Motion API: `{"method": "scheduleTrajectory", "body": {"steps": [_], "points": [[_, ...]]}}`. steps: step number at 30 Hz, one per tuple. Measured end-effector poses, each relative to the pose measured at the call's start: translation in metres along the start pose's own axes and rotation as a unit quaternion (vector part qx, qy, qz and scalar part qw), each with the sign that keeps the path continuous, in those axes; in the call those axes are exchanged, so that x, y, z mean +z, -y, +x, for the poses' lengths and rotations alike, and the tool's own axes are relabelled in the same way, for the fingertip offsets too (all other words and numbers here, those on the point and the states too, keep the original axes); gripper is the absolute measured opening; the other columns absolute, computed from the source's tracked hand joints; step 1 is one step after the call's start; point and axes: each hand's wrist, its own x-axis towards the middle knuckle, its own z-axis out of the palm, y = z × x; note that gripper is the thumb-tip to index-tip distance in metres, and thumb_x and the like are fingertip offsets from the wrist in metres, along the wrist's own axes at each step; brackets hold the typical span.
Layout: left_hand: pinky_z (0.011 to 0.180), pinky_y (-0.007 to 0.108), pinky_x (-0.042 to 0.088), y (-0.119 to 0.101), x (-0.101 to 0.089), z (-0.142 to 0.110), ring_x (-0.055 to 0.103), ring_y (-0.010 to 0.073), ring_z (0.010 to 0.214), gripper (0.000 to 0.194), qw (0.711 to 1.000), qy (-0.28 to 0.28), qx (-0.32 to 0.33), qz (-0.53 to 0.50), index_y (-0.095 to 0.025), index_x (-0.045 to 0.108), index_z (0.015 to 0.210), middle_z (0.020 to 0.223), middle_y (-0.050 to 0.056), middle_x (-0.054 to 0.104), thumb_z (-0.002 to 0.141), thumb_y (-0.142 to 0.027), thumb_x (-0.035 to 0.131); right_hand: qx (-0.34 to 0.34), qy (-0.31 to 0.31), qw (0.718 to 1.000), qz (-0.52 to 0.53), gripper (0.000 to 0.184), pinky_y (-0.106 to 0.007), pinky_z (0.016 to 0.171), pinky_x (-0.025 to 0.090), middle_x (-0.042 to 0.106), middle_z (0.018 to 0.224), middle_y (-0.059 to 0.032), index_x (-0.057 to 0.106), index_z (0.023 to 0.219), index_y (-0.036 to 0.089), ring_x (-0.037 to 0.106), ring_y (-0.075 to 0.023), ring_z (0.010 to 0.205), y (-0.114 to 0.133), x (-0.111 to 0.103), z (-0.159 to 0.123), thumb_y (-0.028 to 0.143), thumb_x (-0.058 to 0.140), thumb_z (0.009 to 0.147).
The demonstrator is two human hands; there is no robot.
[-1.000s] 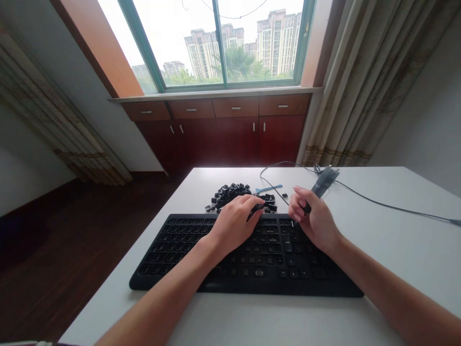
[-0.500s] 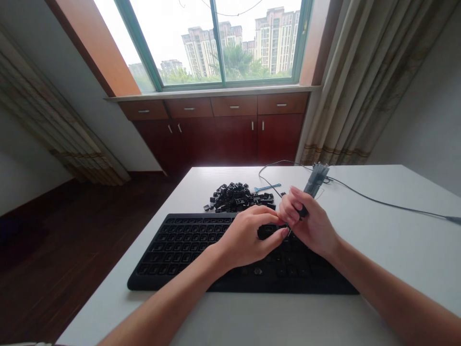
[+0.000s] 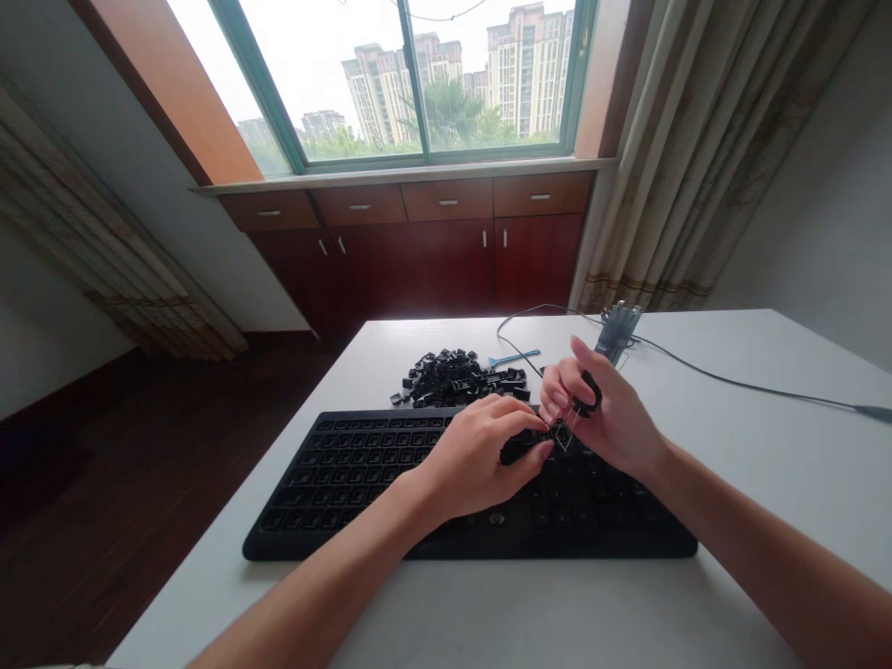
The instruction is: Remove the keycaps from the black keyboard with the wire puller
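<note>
Keyboard (image 3: 348,469) lies flat; right hand (image 3: 617,418) grips wire-ended tool (image 3: 617,334), wires downward, presumably to reach between keys (image 3: 563,492); left hand (image 3: 482,451) half-curled alongside, grasp unclear.

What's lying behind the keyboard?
Behind the keyboard: a heap of black keycaps, a blue tool and a thin cable. The right hand and the brush-like tool it holds cover some tabletop there; anything behind them can't be seen.

Daylight from 1 bright, washed-out window (image 3: 415,111) leaves the floor (image 3: 174,446) dim.
</note>
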Motion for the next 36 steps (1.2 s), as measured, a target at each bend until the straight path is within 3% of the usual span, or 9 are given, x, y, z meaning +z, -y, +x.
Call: {"method": "scheduleTrajectory", "body": {"steps": [4, 8, 13, 19, 26, 33, 36], "points": [[0.094, 0.042, 0.055, -0.001, 0.000, -0.001, 0.068, 0.0248, 0.101, 0.034, 0.998, 0.031, 0.028, 0.039, -0.019, 0.070, 0.113, 0.112, 0.007, 0.074, 0.091, -0.044, 0.071, 0.017, -0.029, 0.999, -0.024, 0.049, -0.028, 0.053, 0.043, 0.051, 0.060, 0.0019, 0.049, 0.062, 0.021, 0.051, -0.0142, 0.054, 0.005, 0.000, 0.000, 0.056, 0.068, 0.090], [0.091, 0.042, 0.055, -0.001, 0.000, -0.001, 0.068, 0.0258, 0.101, 0.044, 0.997, 0.048, 0.041, 0.053, -0.019, 0.069, 0.116, 0.112, 0.007, 0.075, 0.087, -0.051, 0.075, -0.018, -0.038, 0.998, -0.037, 0.042, -0.025, 0.049, 0.039, 0.048, 0.058, 0.0047, 0.054, 0.070, 0.021, 0.044, -0.0109, 0.049, 0.006, 0.000, 0.000, 0.053, 0.073, 0.088], [0.089, 0.040, 0.055, 0.000, 0.001, -0.002, 0.068, 0.0238, 0.097, 0.035, 0.996, 0.052, 0.040, 0.057, -0.020, 0.070, 0.113, 0.104, 0.005, 0.077, 0.092, -0.047, 0.072, -0.022, -0.045, 0.998, -0.044, 0.056, -0.024, 0.042, 0.027, 0.035, 0.050, 0.0061, 0.041, 0.055, 0.020, 0.029, -0.0076, 0.043, 0.003, 0.001, -0.001, 0.052, 0.067, 0.092], [0.087, 0.038, 0.054, 0.000, 0.002, -0.001, 0.069, 0.0220, 0.093, 0.028, 0.995, 0.053, 0.056, 0.059, -0.020, 0.071, 0.111, 0.104, 0.005, 0.077, 0.094, -0.042, 0.070, -0.003, -0.090, 0.994, -0.063, 0.057, -0.025, 0.041, 0.027, 0.032, 0.047, 0.0061, 0.038, 0.051, 0.021, 0.028, -0.0075, 0.042, -0.001, 0.003, -0.001, 0.047, 0.067, 0.091], [0.089, 0.040, 0.055, -0.004, 0.001, -0.001, 0.069, 0.0227, 0.099, 0.023, 0.995, 0.058, 0.061, 0.057, -0.019, 0.071, 0.111, 0.110, 0.006, 0.076, 0.098, -0.037, 0.065, -0.029, -0.158, 0.980, -0.116, 0.055, -0.025, 0.040, 0.028, 0.032, 0.048, 0.0057, 0.038, 0.052, 0.022, 0.030, -0.0077, 0.041, -0.007, -0.010, 0.005, 0.047, 0.067, 0.092], [0.094, 0.040, 0.056, -0.010, 0.003, -0.001, 0.068, 0.0229, 0.104, 0.025, 0.994, 0.063, 0.075, 0.050, -0.020, 0.071, 0.115, 0.117, 0.008, 0.075, 0.101, -0.037, 0.060, 0.007, -0.073, 0.987, -0.143, 0.057, -0.024, 0.044, 0.033, 0.037, 0.050, 0.0051, 0.043, 0.054, 0.020, 0.036, -0.0083, 0.044, -0.005, -0.014, 0.004, 0.057, 0.064, 0.092], [0.094, 0.040, 0.056, -0.010, 0.004, -0.002, 0.068, 0.0232, 0.103, 0.025, 0.994, 0.062, 0.079, 0.052, -0.020, 0.071, 0.115, 0.117, 0.007, 0.075, 0.100, -0.038, 0.062, -0.004, -0.051, 0.989, -0.141, 0.049, -0.023, 0.047, 0.037, 0.046, 0.057, 0.0056, 0.049, 0.067, 0.020, 0.041, -0.0083, 0.047, -0.004, -0.015, -0.002, 0.060, 0.069, 0.088]]}}
